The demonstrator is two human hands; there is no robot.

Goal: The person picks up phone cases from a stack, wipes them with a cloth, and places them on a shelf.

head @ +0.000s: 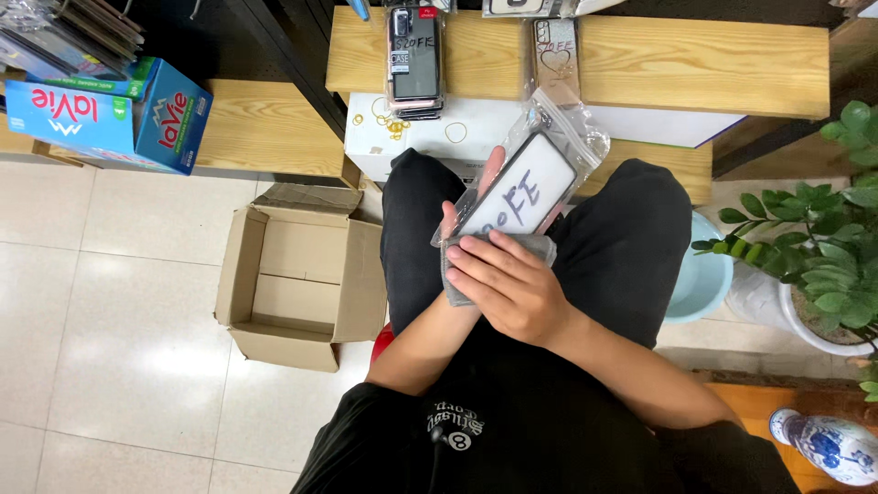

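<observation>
— So where does the phone case (523, 187) sit right now?

— I see it over the lap, between the knees, held in both hands inside its clear plastic sleeve (574, 128). The left hand (468, 212) is underneath, fingers wrapped up around the lower end, so it grips the packaged case. The right hand (508, 285) lies on top of the near end, fingers closed flat over a grey cloth (457, 274) pressed against the sleeve.

— How far along does it look?

— I judge it midway. The case is already in the sleeve, but the sleeve's far end looks loose and crumpled, not sealed. The cardboard box (297, 274) on the floor to the left stands open with nothing in it, so nothing is packed there yet. More packaged cases (416, 59) lie on the wooden bench (695, 59) ahead.

— And its orientation?

— The long axis runs diagonally, from the near left end under the hands to the far right end. Its white face is turned up toward the camera, and the far end is tilted away from the body, toward the bench.
</observation>
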